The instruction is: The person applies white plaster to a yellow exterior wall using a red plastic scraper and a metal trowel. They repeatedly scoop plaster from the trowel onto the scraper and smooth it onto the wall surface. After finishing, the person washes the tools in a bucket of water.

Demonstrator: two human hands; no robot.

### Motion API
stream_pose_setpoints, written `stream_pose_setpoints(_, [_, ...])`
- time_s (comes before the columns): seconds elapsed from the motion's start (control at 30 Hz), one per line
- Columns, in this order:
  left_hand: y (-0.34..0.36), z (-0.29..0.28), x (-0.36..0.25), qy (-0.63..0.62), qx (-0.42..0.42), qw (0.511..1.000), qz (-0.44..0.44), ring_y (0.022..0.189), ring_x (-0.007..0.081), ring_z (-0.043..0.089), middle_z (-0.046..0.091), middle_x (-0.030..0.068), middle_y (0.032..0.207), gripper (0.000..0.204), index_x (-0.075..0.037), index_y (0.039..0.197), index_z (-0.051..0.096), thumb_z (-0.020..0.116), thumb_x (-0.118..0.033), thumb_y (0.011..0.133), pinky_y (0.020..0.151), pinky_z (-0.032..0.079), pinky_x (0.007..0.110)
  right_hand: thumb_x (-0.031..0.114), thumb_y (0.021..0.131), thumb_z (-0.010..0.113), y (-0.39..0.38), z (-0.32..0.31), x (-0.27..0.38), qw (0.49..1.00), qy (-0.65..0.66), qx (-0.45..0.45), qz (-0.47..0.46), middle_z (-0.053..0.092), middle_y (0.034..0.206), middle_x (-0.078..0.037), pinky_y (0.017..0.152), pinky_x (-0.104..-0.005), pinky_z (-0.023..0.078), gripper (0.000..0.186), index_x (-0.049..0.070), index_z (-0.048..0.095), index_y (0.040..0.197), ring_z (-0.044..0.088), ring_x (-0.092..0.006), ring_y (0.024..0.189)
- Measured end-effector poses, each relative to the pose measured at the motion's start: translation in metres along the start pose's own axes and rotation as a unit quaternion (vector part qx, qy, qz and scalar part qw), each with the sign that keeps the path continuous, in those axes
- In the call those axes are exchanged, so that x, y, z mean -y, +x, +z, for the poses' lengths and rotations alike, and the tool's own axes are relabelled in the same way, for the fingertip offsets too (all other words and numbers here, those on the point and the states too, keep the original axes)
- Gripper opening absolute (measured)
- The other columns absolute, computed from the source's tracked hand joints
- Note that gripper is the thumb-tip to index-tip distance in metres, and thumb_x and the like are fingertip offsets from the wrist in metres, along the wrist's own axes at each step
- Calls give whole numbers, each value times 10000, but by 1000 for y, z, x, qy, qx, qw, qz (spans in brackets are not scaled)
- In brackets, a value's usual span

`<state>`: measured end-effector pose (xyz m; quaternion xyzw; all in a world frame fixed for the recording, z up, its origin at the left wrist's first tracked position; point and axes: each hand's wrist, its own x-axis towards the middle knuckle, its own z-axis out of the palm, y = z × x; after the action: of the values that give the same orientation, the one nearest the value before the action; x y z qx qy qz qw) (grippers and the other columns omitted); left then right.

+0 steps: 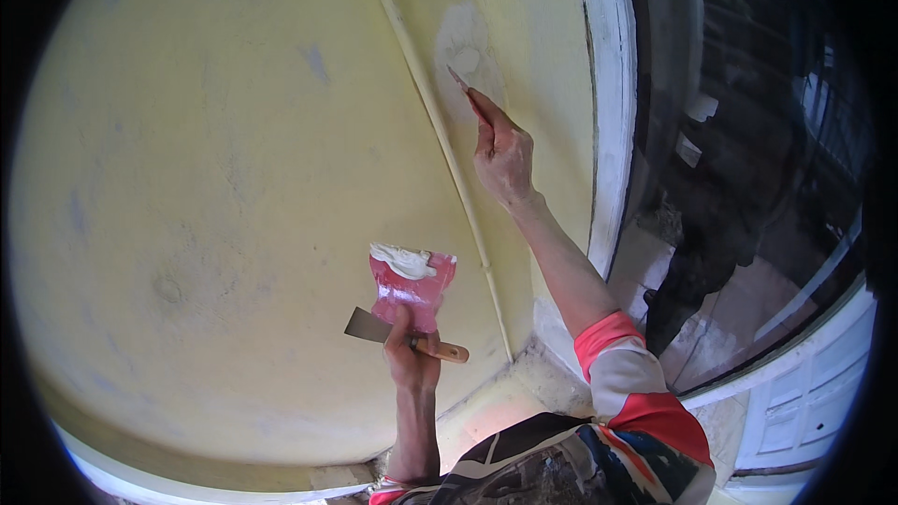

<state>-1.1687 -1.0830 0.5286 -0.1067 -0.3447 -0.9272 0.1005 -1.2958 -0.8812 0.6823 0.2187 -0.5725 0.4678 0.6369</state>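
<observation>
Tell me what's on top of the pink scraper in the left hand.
A lump of off-white filler sits along the top edge of the pink scraper. The left hand covers the scraper's lower end, along with part of a metal putty knife with a wooden handle.

Your right hand (502,154) is raised at full arm's reach, fingers pinched closed, well above your left hand (412,355), which sits lower with forearm upright, fingers curled shut and thumb pressed upward.
</observation>
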Motion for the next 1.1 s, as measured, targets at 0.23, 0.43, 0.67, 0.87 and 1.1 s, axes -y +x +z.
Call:
stream_pose_setpoints(0.23, [2, 2, 4, 13, -14, 1000, 10, 556, 125, 555, 659, 74, 873, 148, -54, 1087, 553, 518, -170, 1003, 405, 406, 245, 99, 924, 543, 45, -1, -42, 985, -96, -75, 121, 674, 816, -253, 711, -444, 502, 190, -37, 664, 980, 670, -396, 764])
stream_pose_setpoints(0.43, [9, -16, 11, 13, 24, 999, 23, 1065, 277, 661, 675, 132, 1053, 282, -12, 1229, 506, 492, -185, 1007, 389, 437, 246, 38, 886, 504, 75, 9, -39, 973, -209, -53, 86, 686, 883, -253, 770, -516, 505, 355, 33, 624, 1221, 661, -430, 879])
stream_pose_setpoints(0.67, [4, 3, 2, 10, -34, 999, 7, 568, 130, 564, 663, 87, 890, 171, -41, 1119, 539, 515, -164, 1004, 403, 420, 246, -59, 890, 469, 38, 3, -26, 996, -67, -46, 30, 704, 1132, -140, 842, -426, 551, 440, 49, 583, 1301, 683, -322, 1026])
stream_pose_setpoints(0.87, [8, -6, 5, 12, -16, 1000, 12, 570, 128, 561, 649, 67, 888, 133, -58, 1093, 537, 521, -154, 1001, 407, 419, 252, -51, 860, 532, 58, 19, -34, 990, -136, -46, -11, 652, 1237, -151, 861, -425, 558, 524, 97, 537, 1363, 663, -332, 1070])
stream_pose_setpoints(1.1, [7, -10, 1, 17, -27, 999, 6, 579, 129, 556, 651, 55, 899, 123, -68, 1081, 554, 534, -155, 996, 425, 419, 260, -123, 824, 513, 4, 22, -14, 993, -56, -35, -94, 613, 1298, -100, 870, -365, 578, 607, 121, 534, 1380, 649, -287, 1109])
